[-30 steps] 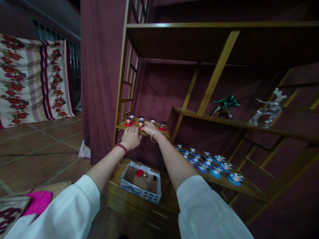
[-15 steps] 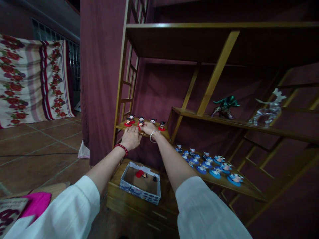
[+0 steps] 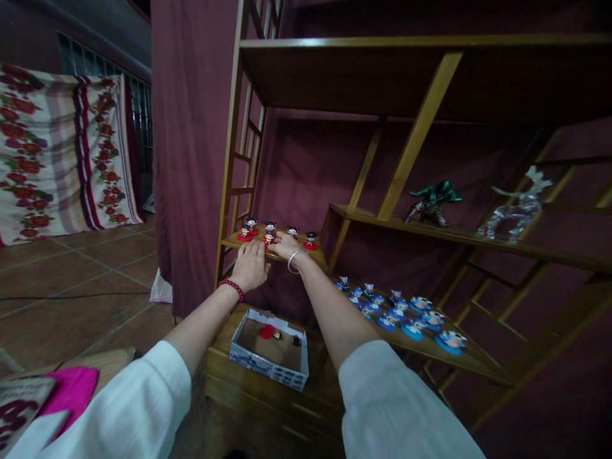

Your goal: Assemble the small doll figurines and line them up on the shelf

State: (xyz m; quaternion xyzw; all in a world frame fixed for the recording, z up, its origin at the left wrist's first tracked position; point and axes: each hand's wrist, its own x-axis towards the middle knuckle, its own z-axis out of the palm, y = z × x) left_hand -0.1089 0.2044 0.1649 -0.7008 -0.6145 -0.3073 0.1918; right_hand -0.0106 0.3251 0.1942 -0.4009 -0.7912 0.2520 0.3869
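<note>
At center frame, the left hand (image 3: 251, 266) lays straight, close-set fingers at the shelf (image 3: 231, 242) edge. The right hand (image 3: 287, 247) curls fingers beside a red figurine (image 3: 269, 238); any pinch is unclear.

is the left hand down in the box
No, the left hand is up at the shelf by the figures, above the box.

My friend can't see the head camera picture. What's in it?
A person's left hand and right hand are beside small red-based figurines on a wooden shelf. Below is an open box with small pieces inside; blue-based figurines stand to the right.
</note>
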